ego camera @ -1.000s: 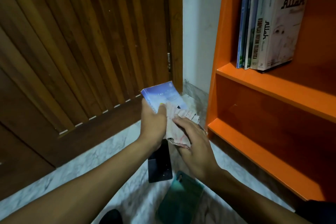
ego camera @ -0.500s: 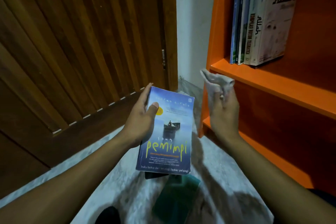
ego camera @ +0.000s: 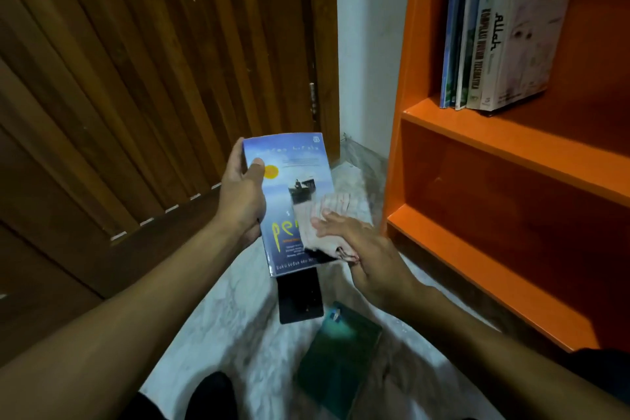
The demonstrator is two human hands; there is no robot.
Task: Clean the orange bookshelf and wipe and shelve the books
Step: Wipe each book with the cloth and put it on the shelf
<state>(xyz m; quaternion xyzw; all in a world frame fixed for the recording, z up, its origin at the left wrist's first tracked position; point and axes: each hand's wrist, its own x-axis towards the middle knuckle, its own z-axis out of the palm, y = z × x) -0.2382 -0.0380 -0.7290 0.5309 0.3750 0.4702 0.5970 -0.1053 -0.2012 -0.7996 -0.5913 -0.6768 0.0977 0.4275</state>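
Observation:
My left hand (ego camera: 242, 196) grips a blue paperback (ego camera: 288, 174) by its left edge, front cover up, over the floor. My right hand (ego camera: 366, 254) presses a pale crumpled cloth (ego camera: 322, 223) flat on the lower right of that cover, hiding part of the yellow title. The orange bookshelf (ego camera: 511, 150) stands on the right. Several books (ego camera: 501, 34) stand upright on its upper shelf, the outermost a white one. The two lower shelves show bare orange boards.
A black book (ego camera: 300, 297) and a dark green book (ego camera: 337, 351) lie on the marble floor (ego camera: 231, 317) below my hands. A slatted wooden door (ego camera: 153, 78) fills the left. A white wall strip (ego camera: 371, 44) separates door and shelf. My dark-clothed knee (ego camera: 211, 395) shows at the bottom.
The right hand came down from beside the shelf and laid the cloth on the book's cover. The left hand keeps holding the book, now raised slightly toward the door.

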